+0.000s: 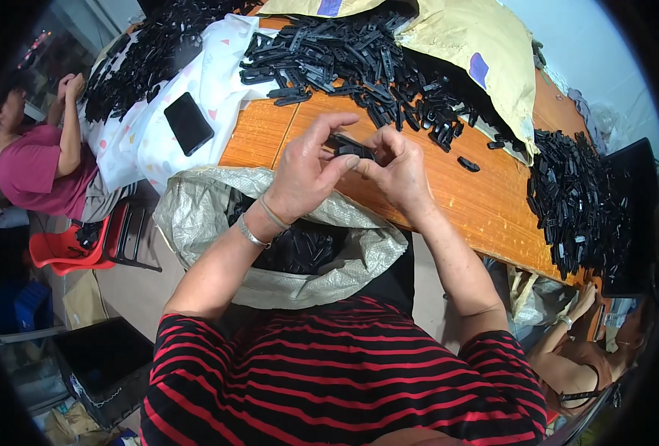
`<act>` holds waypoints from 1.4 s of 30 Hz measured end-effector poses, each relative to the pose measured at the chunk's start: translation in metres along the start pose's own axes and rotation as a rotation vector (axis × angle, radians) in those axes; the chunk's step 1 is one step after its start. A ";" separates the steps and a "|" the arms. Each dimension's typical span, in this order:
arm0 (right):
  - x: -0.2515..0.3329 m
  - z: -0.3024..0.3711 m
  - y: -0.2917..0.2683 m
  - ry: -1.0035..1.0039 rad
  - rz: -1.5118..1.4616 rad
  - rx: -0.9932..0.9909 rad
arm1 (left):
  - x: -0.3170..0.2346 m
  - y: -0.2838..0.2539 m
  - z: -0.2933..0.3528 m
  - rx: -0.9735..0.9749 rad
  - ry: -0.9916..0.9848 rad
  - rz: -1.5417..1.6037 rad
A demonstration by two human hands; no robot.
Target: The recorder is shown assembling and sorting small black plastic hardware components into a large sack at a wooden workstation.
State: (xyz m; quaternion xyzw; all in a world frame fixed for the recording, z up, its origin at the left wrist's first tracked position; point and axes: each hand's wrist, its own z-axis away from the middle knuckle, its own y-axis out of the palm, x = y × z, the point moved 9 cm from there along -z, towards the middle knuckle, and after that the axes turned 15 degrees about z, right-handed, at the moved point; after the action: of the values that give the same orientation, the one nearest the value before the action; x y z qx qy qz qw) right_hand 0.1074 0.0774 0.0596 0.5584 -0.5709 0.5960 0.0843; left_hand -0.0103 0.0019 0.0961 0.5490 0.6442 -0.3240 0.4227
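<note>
Above the table's near edge, my left hand (pixel 309 169) and my right hand (pixel 398 169) meet around a small black plastic part (pixel 353 151). Thumbs and fingers of both hands pinch it, and they cover much of its shape. Beneath my wrists, an open woven sack (pixel 195 215) lies against my lap, with black plastic parts (pixel 300 249) inside. Beyond my hands, a heap of long black plastic parts (pixel 329 56) spreads over the wooden table (pixel 456 197). One loose black piece (pixel 468 163) rests apart, right of my right hand.
A black phone (pixel 189 123) lies on a patterned white sheet (pixel 132 141) at left. Paper sacks (pixel 471 44) stand at the back, and another black heap (pixel 575 201) sits at right. One person (pixel 47 163) sits at far left, another (pixel 582 357) at lower right. A black crate (pixel 106 364) stands lower left.
</note>
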 end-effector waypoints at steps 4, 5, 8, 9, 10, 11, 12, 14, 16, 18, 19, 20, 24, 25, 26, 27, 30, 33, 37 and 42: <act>0.019 0.009 0.012 0.050 -0.071 0.122 | 0.006 -0.015 0.009 0.029 -0.060 -0.018; 0.019 0.014 0.016 0.005 -0.014 0.152 | 0.014 -0.016 0.013 0.084 -0.209 0.066; 0.032 0.033 0.031 0.080 -0.001 0.267 | 0.012 -0.023 0.033 0.158 -0.450 0.244; 0.035 0.042 0.040 0.056 -0.014 0.274 | 0.010 -0.025 0.042 0.208 -0.529 0.147; 0.037 0.051 0.048 0.034 -0.028 0.282 | 0.010 -0.027 0.051 0.259 -0.606 0.047; 0.042 0.060 0.062 0.071 -0.118 0.379 | 0.002 -0.033 0.060 0.264 -0.607 0.044; 0.048 0.065 0.071 -0.028 -0.075 0.445 | 0.000 -0.034 0.073 0.338 -0.664 0.036; 0.063 0.077 0.077 -0.161 -0.040 0.610 | 0.001 -0.042 0.082 0.420 -0.725 0.028; 0.053 0.069 0.062 -0.206 0.031 0.552 | -0.003 -0.041 0.080 0.701 -0.484 -0.432; 0.026 0.046 0.035 -0.111 0.068 0.441 | -0.006 -0.038 0.066 0.665 -0.351 -0.531; 0.000 0.032 0.016 0.044 0.038 0.374 | -0.002 -0.039 0.048 0.511 -0.396 -0.452; -0.024 0.017 -0.010 0.027 0.200 0.216 | 0.007 -0.036 0.028 0.370 -0.435 -0.364; -0.055 -0.030 -0.065 -0.112 0.727 -0.192 | 0.044 0.015 -0.035 0.367 0.191 -0.746; -0.071 -0.039 -0.066 -0.080 0.800 -0.194 | 0.054 0.031 -0.047 0.376 0.236 -0.744; -0.082 -0.049 -0.066 -0.050 0.868 -0.194 | 0.061 0.042 -0.056 0.383 0.278 -0.748; -0.085 -0.056 -0.065 -0.049 0.865 -0.192 | 0.071 0.046 -0.064 0.383 0.275 -0.749; -0.091 -0.067 -0.051 0.063 0.991 -0.066 | 0.088 0.054 -0.077 0.442 0.308 -0.871; -0.093 -0.061 -0.055 0.227 0.792 0.063 | 0.085 0.057 -0.081 0.479 0.384 -0.911; -0.095 -0.051 -0.053 0.238 0.756 0.105 | 0.083 0.066 -0.083 0.558 0.467 -0.998; -0.091 -0.034 -0.054 0.196 0.738 0.078 | 0.092 0.076 -0.081 0.654 0.528 -1.083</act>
State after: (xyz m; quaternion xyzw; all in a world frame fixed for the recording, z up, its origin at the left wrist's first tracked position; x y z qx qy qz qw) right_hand 0.1615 0.1707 0.0311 0.2587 -0.6995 0.6581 -0.1031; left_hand 0.0456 0.1271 0.0520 0.3095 0.7785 -0.5228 -0.1577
